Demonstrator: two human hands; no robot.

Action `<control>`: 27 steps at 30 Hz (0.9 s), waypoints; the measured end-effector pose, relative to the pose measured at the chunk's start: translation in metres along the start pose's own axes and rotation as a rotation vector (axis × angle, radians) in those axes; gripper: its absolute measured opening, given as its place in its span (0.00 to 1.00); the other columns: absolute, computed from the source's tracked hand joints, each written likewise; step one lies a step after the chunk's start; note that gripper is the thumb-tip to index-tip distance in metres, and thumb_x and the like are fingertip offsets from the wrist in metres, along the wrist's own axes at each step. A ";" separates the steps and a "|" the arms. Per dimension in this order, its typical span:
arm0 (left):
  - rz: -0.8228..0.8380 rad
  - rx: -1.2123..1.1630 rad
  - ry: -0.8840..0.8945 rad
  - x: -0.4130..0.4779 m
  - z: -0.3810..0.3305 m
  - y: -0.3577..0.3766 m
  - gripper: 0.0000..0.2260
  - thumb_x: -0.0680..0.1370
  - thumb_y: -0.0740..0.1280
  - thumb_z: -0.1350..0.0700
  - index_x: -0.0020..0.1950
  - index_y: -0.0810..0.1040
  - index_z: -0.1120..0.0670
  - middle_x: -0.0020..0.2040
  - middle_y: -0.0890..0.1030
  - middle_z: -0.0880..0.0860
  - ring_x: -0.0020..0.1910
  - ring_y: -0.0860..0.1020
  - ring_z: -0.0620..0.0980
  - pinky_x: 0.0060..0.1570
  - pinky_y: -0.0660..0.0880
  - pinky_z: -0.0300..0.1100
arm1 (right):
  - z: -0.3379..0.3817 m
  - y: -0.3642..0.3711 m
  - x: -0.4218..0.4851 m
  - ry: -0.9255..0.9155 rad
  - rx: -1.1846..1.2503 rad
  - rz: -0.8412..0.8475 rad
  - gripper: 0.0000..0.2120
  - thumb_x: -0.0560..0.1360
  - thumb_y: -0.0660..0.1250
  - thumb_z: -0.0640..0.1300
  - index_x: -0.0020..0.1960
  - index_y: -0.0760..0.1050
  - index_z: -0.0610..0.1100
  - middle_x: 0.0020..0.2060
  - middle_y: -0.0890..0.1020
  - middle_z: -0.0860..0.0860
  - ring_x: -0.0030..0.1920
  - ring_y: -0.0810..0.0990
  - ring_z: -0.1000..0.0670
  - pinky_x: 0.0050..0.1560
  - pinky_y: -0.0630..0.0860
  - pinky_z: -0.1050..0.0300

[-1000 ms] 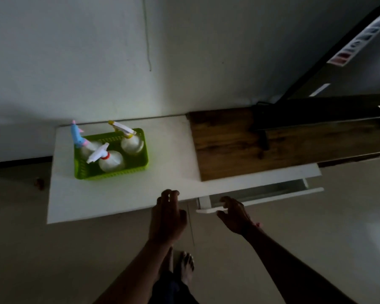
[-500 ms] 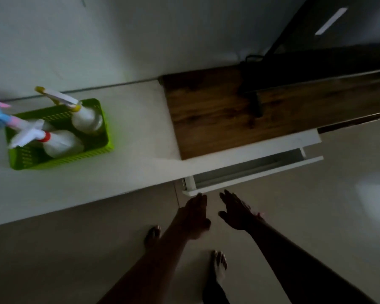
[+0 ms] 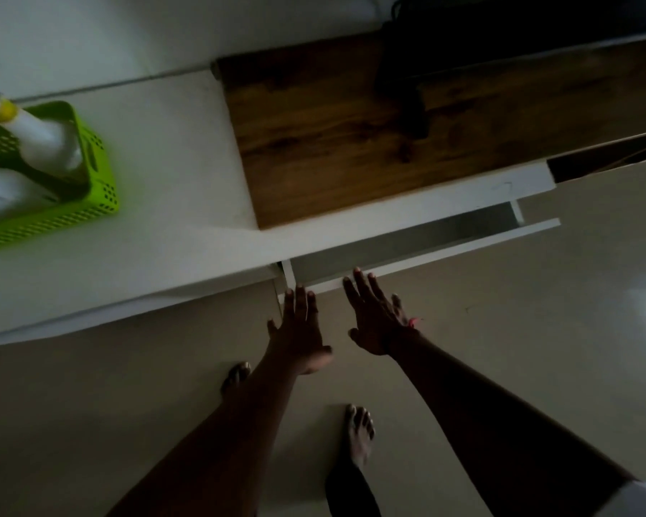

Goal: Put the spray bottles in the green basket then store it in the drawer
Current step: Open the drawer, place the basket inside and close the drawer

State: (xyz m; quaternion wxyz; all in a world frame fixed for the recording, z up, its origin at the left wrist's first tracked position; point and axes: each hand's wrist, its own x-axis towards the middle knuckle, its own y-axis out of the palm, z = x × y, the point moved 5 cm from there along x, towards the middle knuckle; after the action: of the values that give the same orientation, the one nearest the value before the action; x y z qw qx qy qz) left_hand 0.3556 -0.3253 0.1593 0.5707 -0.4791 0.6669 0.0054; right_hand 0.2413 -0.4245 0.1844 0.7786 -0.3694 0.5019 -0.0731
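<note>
Both hands (image 3: 336,322) spread empty at partly open drawer (image 3: 407,251), green basket (image 3: 90,203) far left, seemingly bottle-filled

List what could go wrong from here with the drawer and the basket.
The drawer is only open a crack, likely too narrow for the green basket; both hands are empty, fingers spread at its front edge, where they could get pinched. The spray bottles stand tall and might not clear the tabletop above the drawer.
</note>
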 end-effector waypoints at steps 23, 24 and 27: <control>0.265 0.002 -0.056 -0.074 -0.012 0.101 0.51 0.74 0.69 0.45 0.74 0.26 0.50 0.73 0.23 0.49 0.74 0.27 0.53 0.74 0.44 0.65 | -0.031 0.082 -0.085 0.000 -0.053 0.197 0.42 0.76 0.65 0.48 0.77 0.37 0.53 0.77 0.35 0.50 0.78 0.38 0.45 0.74 0.48 0.34; 0.273 0.000 -0.056 -0.077 -0.012 0.106 0.51 0.74 0.68 0.45 0.73 0.26 0.49 0.73 0.23 0.49 0.73 0.27 0.53 0.73 0.44 0.65 | -0.032 0.086 -0.088 -0.001 -0.058 0.207 0.42 0.76 0.65 0.49 0.77 0.37 0.53 0.77 0.35 0.50 0.78 0.38 0.45 0.74 0.48 0.34; 0.279 -0.017 -0.045 -0.086 -0.013 0.118 0.50 0.75 0.68 0.44 0.73 0.25 0.49 0.72 0.23 0.48 0.72 0.26 0.51 0.73 0.43 0.66 | -0.034 0.095 -0.099 0.002 -0.068 0.209 0.42 0.76 0.65 0.50 0.77 0.38 0.53 0.77 0.36 0.50 0.78 0.39 0.45 0.73 0.50 0.34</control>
State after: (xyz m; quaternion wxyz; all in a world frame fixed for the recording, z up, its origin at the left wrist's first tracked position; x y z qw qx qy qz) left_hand 0.2600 -0.2143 0.1663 0.5751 -0.3863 0.7140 0.1009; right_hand 0.1400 -0.3255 0.1869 0.7684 -0.3413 0.5407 0.0252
